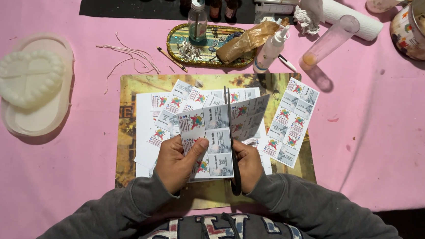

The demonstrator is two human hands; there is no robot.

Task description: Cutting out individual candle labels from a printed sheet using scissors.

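My left hand (pixel 178 161) pinches a printed sheet of small colourful labels (pixel 206 134) by its lower left corner, holding it up above the mat. My right hand (pixel 249 167) grips black scissors (pixel 231 135); the blades point away from me and run up through the middle of that sheet, with the cut part folding off to the right. Under the hands lie more label sheets (pixel 174 105) spread on a yellowish mat (pixel 128 129). A separate cut strip of labels (pixel 292 122) lies to the right on the mat's edge.
A white mould in an oval tray (pixel 30 81) sits at the left. A gold-rimmed oval tray (pixel 178 38) holds a bottle (pixel 197 19) and a brown wrapper. Loose strings (pixel 128 55), a spray bottle (pixel 270 51), a clear tube (pixel 328 43), paper towel (pixel 346 14) and a patterned bowl (pixel 407 35) lie behind.
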